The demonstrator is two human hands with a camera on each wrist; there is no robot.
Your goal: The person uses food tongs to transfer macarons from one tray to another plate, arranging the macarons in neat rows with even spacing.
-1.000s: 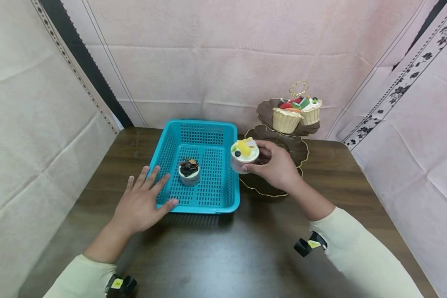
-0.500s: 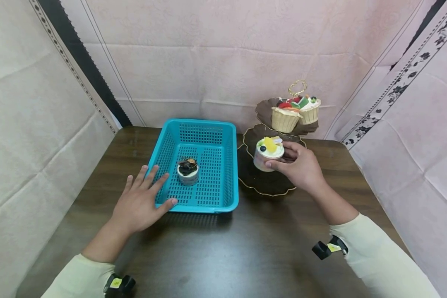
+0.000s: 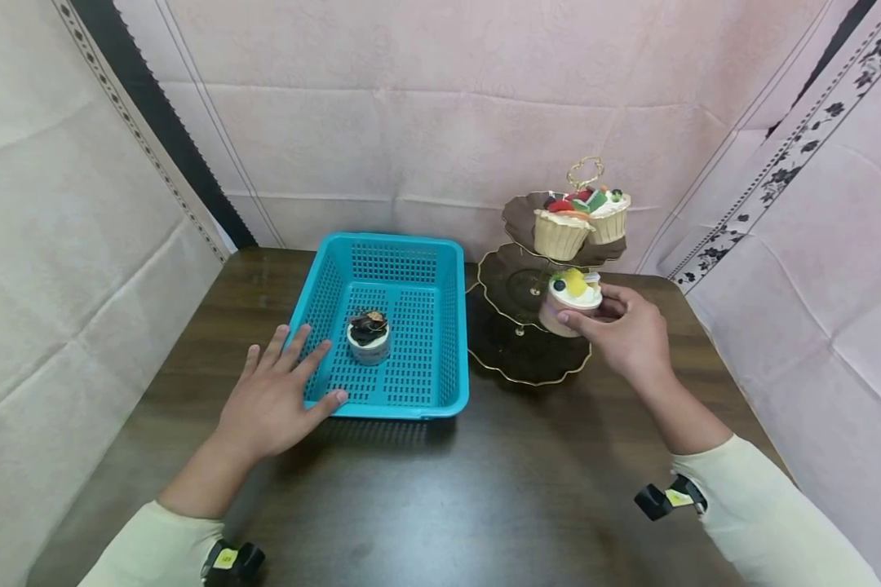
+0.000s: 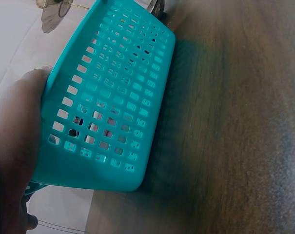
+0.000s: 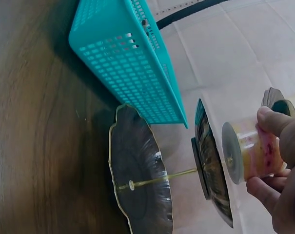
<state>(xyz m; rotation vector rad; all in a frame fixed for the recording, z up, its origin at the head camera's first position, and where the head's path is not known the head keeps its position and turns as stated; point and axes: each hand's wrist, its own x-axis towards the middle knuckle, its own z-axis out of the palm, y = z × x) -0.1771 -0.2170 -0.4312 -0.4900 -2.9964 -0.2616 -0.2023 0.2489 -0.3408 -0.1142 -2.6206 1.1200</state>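
My right hand [image 3: 631, 334] grips a small dessert cup [image 3: 567, 314] topped with white cream, yellow fruit and a dark berry. In the right wrist view, thumb and fingers pinch the clear cup [image 5: 252, 151] by its sides, its base just off the middle plate [image 5: 210, 161] of a tiered stand. My left hand [image 3: 275, 408] rests with spread fingers on the near left corner of a blue basket [image 3: 451, 399]. Inside that basket stands another dessert cup [image 3: 369, 342] with a dark topping.
The tiered stand's top plate [image 3: 517, 218] bears two fruit-topped cupcakes [image 3: 560, 235], with a gold handle [image 3: 586, 171] above. Its bottom plate [image 3: 495, 334] sits right of the basket, on the brown wooden table [image 3: 411, 505]. Pale cloth [image 3: 411, 122] hangs behind and at both sides.
My right hand has carried the yellow-topped dessert cup rightward, from the basket's right edge to the stand's middle plate. The left hand stays on the basket.
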